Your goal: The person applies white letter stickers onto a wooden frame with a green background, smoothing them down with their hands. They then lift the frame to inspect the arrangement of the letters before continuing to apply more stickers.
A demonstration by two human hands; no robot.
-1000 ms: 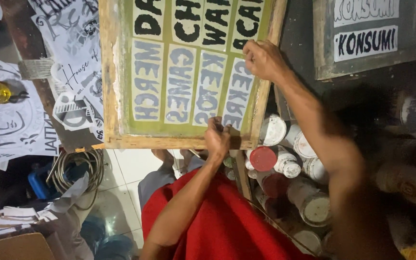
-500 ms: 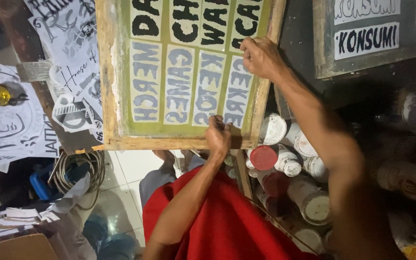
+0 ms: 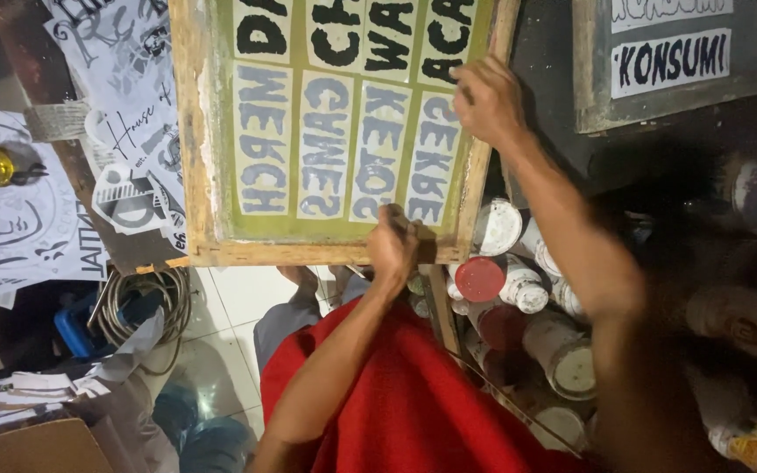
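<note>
- Wooden screen-printing frame (image 3: 199, 131): laid flat on the surface, its yellow-green mesh covered with pale paper strips bearing cut-out letters; the near rail is seen at the surface's edge.
- Left hand (image 3: 393, 248): rested on the frame's near rail beside the right-most strip; the fingers (image 3: 389, 226) are curled narrow and pinched at the lower end of that strip. Whether a tool is held cannot be told.
- Right hand (image 3: 486, 101): set on the frame's right rail, the fingers bent and pressed against the upper end of the same strip; what is gripped, if anything, cannot be told.
- Paint tubs (image 3: 519, 289): white, crowded below the frame's right corner, one closed with a red lid (image 3: 480, 278).
- Printed paper sheets (image 3: 19, 219): black-and-white designs, spread to the left of the frame.
- Second framed screen (image 3: 659, 66): placed well apart at upper right.
- Coiled cable (image 3: 146, 298): seen under the surface, over the tiled floor.
- Red garment (image 3: 413, 403): worn by the person.
</note>
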